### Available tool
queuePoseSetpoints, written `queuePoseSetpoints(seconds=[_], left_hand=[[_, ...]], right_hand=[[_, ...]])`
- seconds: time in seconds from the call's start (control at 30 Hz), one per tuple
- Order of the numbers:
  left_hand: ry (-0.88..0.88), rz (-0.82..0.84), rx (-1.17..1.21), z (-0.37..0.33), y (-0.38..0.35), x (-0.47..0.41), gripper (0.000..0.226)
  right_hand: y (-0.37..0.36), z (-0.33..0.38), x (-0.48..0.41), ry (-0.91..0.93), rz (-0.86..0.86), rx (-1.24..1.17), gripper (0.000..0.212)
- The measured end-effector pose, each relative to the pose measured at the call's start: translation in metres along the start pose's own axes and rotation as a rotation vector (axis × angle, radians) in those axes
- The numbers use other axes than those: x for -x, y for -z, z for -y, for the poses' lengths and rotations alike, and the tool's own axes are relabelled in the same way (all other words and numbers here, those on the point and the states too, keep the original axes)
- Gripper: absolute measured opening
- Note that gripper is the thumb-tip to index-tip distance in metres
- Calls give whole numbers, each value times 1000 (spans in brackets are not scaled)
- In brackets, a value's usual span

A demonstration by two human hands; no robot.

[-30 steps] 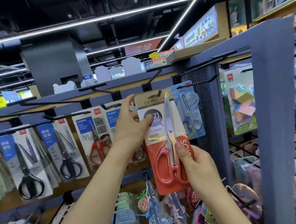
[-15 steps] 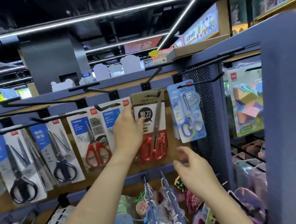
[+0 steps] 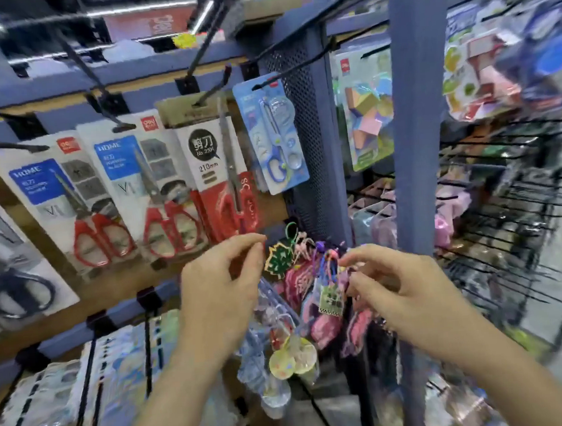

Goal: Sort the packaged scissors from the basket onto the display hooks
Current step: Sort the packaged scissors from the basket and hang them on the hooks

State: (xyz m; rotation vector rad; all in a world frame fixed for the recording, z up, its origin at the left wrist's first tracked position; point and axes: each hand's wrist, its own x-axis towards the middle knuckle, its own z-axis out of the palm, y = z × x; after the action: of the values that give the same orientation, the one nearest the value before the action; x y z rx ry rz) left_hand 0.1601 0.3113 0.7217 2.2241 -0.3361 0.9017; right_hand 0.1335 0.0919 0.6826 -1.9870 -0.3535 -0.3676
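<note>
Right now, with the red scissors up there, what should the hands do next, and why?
The red scissors pack hangs on its hook, and the left hand and right hand hover below it, loosely curled, holding nothing. So that pack looks done. The next move is probably to reach down for another pack from the basket, which isn't in view.

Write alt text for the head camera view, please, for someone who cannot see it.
The left hand and right hand hover, fingers loosely curled and seemingly empty, below a red-handled scissors pack hanging on a display hook. More scissors packs hang beside it; colourful keychains dangle underneath.
</note>
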Motion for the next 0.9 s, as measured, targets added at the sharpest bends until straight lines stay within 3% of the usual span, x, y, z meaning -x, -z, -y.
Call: queuePoseSetpoints(seconds=[0.27,0.5,0.63,0.77,0.9], left_hand=[[-163,394,233,-1,-39,127,17],[32,789,302,9,-120,261,27],[228,993,345,6,-180,343,29],[332,1147,292,10,-251,425,41],[392,1287,133,10,-323,498,21]], right_hand=[[36,-35,151,-334,-39,315,18],[59,-121,329,-826,-123,462,21],[61,-169,422,-1063,-253,345,18],[58,-223,486,-1228,-374,192,30],[53,-301,532,-1372,-408,96,20]])
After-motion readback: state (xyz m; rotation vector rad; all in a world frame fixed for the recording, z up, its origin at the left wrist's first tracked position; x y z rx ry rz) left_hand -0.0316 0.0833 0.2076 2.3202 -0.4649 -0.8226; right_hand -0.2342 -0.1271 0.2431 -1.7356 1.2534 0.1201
